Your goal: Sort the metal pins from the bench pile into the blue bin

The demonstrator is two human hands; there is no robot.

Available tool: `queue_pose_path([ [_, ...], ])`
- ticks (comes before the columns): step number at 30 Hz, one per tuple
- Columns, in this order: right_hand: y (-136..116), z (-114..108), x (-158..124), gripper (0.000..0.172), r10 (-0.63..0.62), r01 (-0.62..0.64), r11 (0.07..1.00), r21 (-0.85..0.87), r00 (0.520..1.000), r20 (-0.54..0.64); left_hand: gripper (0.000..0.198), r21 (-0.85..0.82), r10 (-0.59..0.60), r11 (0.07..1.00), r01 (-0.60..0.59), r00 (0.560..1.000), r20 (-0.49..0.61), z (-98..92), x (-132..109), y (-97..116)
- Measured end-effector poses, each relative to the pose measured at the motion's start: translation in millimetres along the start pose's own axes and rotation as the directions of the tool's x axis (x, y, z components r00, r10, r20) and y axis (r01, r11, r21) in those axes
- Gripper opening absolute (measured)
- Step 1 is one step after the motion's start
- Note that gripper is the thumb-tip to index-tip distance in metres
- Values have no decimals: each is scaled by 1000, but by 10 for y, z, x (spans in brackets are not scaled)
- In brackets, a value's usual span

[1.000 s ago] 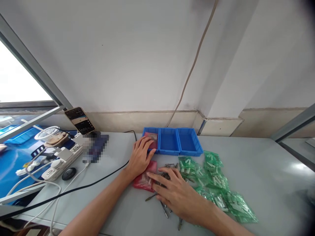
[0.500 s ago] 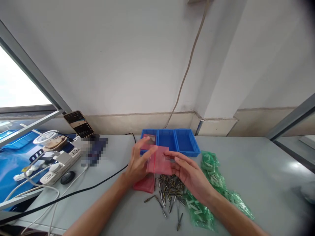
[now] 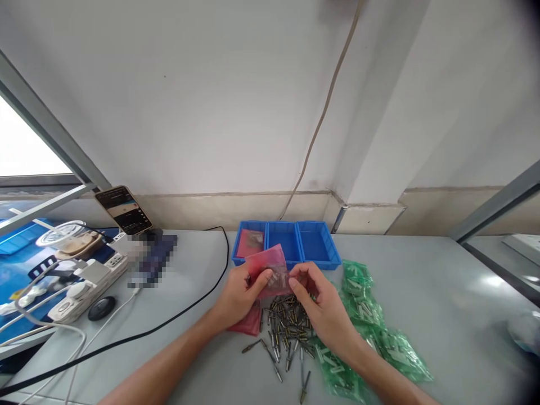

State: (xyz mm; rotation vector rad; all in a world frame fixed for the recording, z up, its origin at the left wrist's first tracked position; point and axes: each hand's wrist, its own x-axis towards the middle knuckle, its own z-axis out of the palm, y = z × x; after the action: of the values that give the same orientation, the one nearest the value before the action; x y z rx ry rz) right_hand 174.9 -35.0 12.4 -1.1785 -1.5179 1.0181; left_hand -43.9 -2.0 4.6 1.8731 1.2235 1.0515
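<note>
My left hand [image 3: 239, 293] and my right hand [image 3: 321, 301] both pinch a small pink plastic bag [image 3: 270, 269], held a little above the grey table; a few metal pins show through the bag near my fingertips. Below it lies a heap of small metal pins [image 3: 287, 330]. More pink bags [image 3: 248, 322] lie flat under my left wrist. Filled green bags [image 3: 368, 320] are spread to the right of my right hand.
Three joined blue trays [image 3: 317, 246] stand against the wall, the left one holding a pink bag. A black cable [image 3: 169, 320] crosses the table on the left. Further left are a propped phone [image 3: 123, 209], a power strip [image 3: 84, 284] with plugs, and white cords.
My hands lifted one pink bag off the pile, then lowered it slightly and closed their fingers on its edges. My right hand left the pins.
</note>
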Motion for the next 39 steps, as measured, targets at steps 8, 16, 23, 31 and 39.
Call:
queue_pose_path([
  [8, 81, 14, 26, 21, 38, -38, 992, 123, 999, 3, 34, -122, -9, 992, 23, 993, 115, 17, -36, 49],
  [16, 33, -13, 38, 20, 0, -1, 1000, 17, 999, 41, 35, -118, -3, 993, 14, 996, 91, 7, -21, 102],
  [23, -6, -41, 40, 18, -97, 99, 994, -55, 995, 32, 25, -28, 174, 985, -173, 983, 64, 9, -31, 84],
  [31, -34, -71, 52, 18, -193, 174, 972, -159, 975, -108, 15, 15, 341, 940, -340, 939, -45, 27, -29, 140],
  [39, 2, -78, 39, 28, -72, 62, 990, -125, 994, -80, 17, 57, 332, 943, -328, 940, -73, 32, -22, 94],
])
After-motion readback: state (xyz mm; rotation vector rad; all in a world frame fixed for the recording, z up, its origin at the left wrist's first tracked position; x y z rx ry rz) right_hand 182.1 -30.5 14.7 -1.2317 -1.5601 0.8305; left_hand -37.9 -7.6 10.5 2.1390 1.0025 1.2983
